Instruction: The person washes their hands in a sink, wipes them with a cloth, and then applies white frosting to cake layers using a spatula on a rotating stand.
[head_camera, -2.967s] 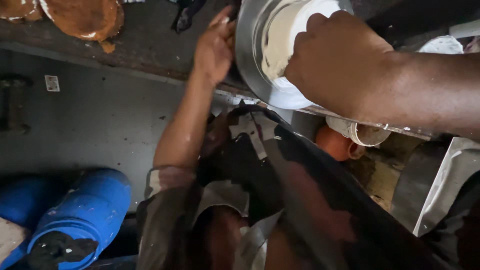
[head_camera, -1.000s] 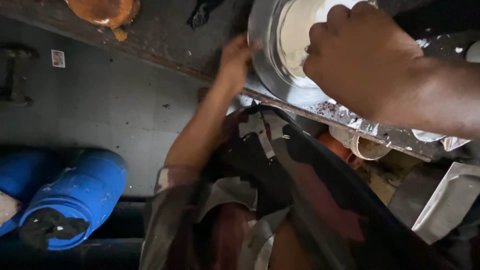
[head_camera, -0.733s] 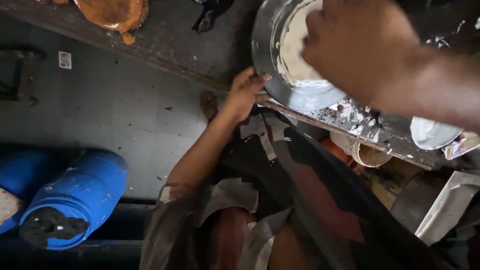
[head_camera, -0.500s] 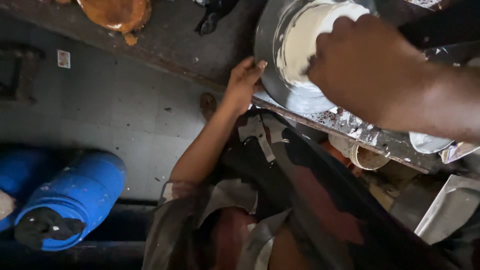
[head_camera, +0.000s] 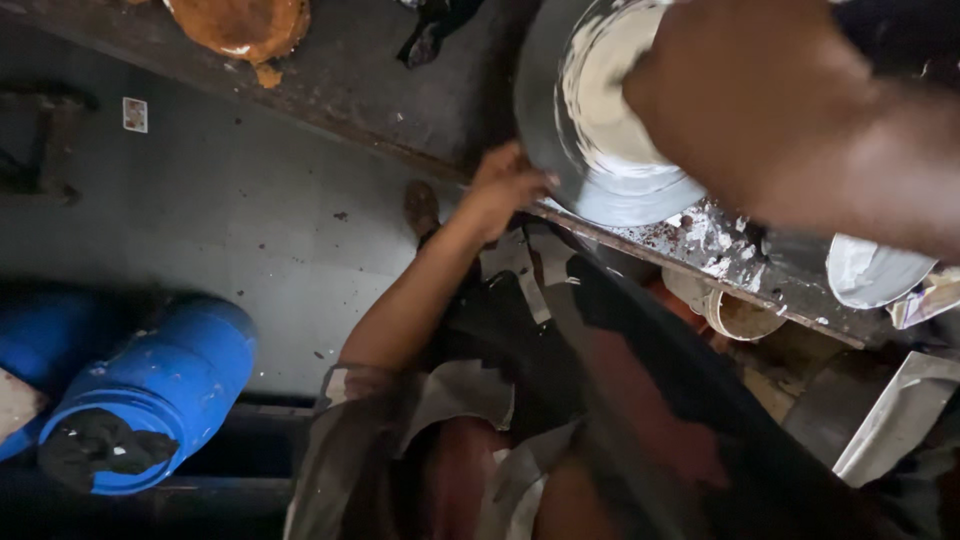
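Observation:
A round metal basin (head_camera: 545, 130) stands on a dark, stained counter and holds a mass of white dough (head_camera: 600, 95). My left hand (head_camera: 505, 185) grips the basin's near rim at the counter's edge. My right hand (head_camera: 745, 95) is pressed down into the dough, fingers curled into it; the fingertips are hidden and the hand is blurred. White smears coat the basin's inner wall.
A brown-crusted round thing (head_camera: 245, 22) lies on the counter (head_camera: 370, 85) at the far left. Blue plastic drums (head_camera: 150, 395) stand on the grey floor at lower left. A small white bowl (head_camera: 875, 270) and a cup (head_camera: 735, 315) sit at the right. White flecks litter the counter edge.
My left hand has slid down along the basin's rim towards the counter's edge. My right hand has kept working in the dough, shifting across it. The view has drifted.

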